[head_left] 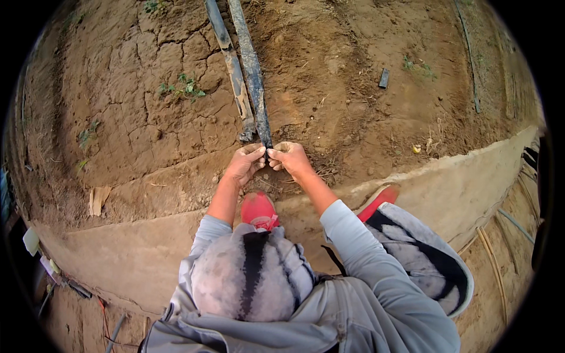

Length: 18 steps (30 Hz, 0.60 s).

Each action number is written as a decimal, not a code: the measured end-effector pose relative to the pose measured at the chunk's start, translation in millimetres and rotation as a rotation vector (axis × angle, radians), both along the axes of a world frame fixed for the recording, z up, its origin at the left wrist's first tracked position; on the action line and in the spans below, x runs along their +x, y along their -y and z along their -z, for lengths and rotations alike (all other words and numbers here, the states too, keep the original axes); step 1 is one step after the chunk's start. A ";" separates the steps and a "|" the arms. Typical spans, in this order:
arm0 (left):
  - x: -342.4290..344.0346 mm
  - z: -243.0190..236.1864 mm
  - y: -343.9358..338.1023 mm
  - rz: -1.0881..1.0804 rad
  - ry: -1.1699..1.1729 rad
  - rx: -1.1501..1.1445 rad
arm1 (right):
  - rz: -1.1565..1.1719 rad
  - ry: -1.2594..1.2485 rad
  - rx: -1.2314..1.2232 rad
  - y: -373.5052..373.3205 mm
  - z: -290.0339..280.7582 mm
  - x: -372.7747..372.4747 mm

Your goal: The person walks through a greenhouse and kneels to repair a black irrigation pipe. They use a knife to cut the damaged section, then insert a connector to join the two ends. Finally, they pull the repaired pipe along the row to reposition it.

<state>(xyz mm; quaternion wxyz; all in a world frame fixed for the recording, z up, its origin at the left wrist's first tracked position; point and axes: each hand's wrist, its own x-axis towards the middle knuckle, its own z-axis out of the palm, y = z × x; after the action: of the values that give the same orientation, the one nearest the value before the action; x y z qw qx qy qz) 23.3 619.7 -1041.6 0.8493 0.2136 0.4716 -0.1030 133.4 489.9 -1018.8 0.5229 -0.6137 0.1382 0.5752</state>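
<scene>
A flat, dirt-covered black drip tape (253,73) runs from the top of the view down to me. Its near end is pinched between the fingertips of my left hand (246,163) and my right hand (289,159), which almost touch each other. The very tip is mostly hidden by the fingers. Just left of it, a second muddy tape (236,79) lies on the soil, its crumpled end stopping short of my left hand.
Cracked brown soil (123,106) with small green plants (187,88) spreads ahead. A low concrete ledge (435,188) crosses in front of me, near my red shoes (259,209). A short dark strip (384,78) and another thin tape (469,56) lie to the right.
</scene>
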 end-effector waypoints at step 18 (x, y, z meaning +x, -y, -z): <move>27.4 17.9 20.5 0.295 -0.022 0.277 | -0.219 1.132 -0.375 48.6 -6.6 75.4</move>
<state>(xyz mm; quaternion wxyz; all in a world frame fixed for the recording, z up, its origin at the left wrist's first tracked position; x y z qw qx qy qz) 50.6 599.2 -1059.5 0.7822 0.3943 0.4541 -0.1627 208.9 441.3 -1012.2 0.3357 -0.9167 -0.1263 0.1759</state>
